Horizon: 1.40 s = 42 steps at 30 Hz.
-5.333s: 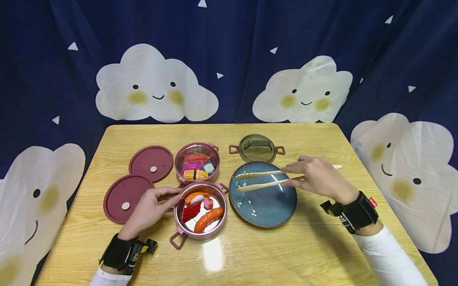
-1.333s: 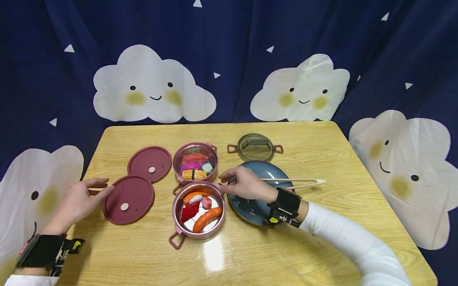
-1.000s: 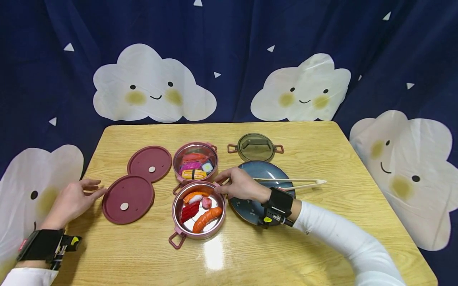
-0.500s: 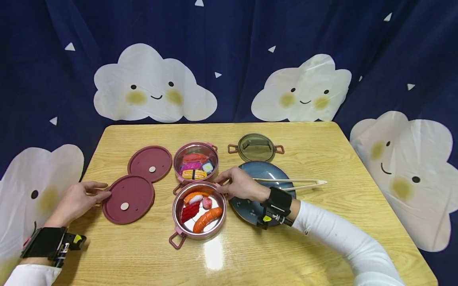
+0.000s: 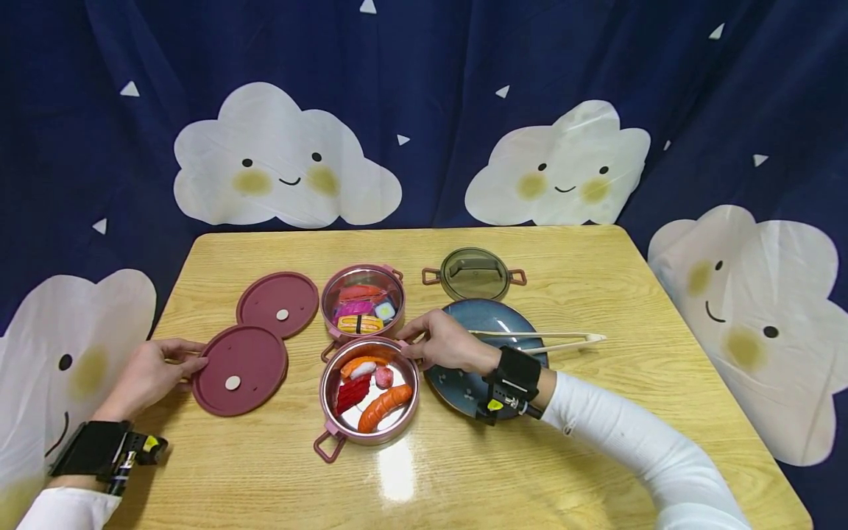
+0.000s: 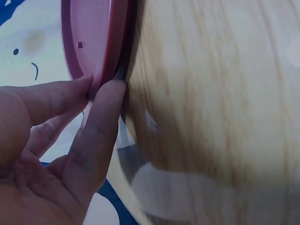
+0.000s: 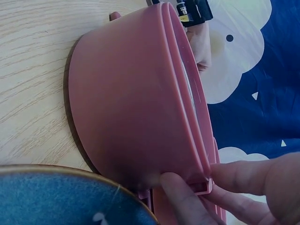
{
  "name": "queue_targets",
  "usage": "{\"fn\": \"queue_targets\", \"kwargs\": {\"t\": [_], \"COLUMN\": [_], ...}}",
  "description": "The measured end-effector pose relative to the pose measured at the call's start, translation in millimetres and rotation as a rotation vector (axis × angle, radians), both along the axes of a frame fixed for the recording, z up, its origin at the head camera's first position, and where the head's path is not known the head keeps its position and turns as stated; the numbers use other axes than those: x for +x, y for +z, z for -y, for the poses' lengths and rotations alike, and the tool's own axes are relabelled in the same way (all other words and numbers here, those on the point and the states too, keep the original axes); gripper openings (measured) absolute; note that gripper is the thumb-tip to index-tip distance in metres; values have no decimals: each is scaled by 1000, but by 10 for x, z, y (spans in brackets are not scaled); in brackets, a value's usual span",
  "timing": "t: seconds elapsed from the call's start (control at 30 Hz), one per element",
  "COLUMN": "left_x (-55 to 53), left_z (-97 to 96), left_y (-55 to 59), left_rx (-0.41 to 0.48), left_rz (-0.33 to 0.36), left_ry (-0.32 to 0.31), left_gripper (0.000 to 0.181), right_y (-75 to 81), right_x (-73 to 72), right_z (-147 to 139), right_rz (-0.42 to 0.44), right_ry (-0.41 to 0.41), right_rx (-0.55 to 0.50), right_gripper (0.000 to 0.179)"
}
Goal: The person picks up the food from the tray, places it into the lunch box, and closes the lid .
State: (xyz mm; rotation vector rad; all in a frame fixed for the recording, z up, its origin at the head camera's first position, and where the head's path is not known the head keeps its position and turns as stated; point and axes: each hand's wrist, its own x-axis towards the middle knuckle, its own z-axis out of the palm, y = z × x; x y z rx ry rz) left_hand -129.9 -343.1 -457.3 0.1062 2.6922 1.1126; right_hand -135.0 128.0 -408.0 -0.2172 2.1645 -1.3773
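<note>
My left hand (image 5: 155, 372) pinches the left edge of the front maroon lid (image 5: 255, 361) between thumb and fingers. In the left wrist view, the lid's rim (image 6: 105, 61) sits between the fingertips. My right hand (image 5: 450, 344) pinches the far-right handle of the front pink pot (image 5: 380, 439); in the right wrist view, thumb and fingers close around the handle (image 7: 202, 188) below the rim. Inside the pot lie a toy sausage (image 5: 384, 407), a shrimp sushi (image 5: 363, 365), a red ridged slice (image 5: 352, 394) and a small pink ball (image 5: 384, 377).
Behind stands a second pink pot (image 5: 327, 313) with toy sushi inside. Another maroon lid (image 5: 268, 294) touches the front one. Pale wooden tongs (image 5: 592, 338) lie across the blue plate (image 5: 493, 313), partly under the right wrist. A transparent lid with handles (image 5: 473, 283) lies behind the plate.
The tongs, earlier in my right hand, now lie on the plate, and that hand is at the pot's handle. My left hand has left the pot and taken the front lid's edge.
</note>
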Motion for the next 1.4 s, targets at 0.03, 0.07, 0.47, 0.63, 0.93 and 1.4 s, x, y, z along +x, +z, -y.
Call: {"fn": "queue_targets", "kwargs": {"t": [0.03,0.07,0.47,0.63,0.93,1.4], "left_x": [4,9,57,88,164,265], "left_z": [-3,-5,-23,-68,-235,-675], "left_y": [0,2,146,236,416,756], "left_rx": [-5,-9,-63,-53,-86,-16], "left_rz": [-8,-16,-27,-29,-154,-110], "left_ry": [4,5,3,4,-21,-81], "left_gripper": [30,30,31,32,25,27], "right_y": [0,2,12,14,-2,-4], "right_x": [-2,-3,-2,-8,-17,12], "right_z": [0,0,-5,-5,-16,-72], "right_rz": [0,-1,-11,-7,9,-1], "right_ry": [0,-1,1,6,17,33], "right_rx": [2,2,4,4,-10,-48], "right_gripper": [27,27,27,27,28,35]}}
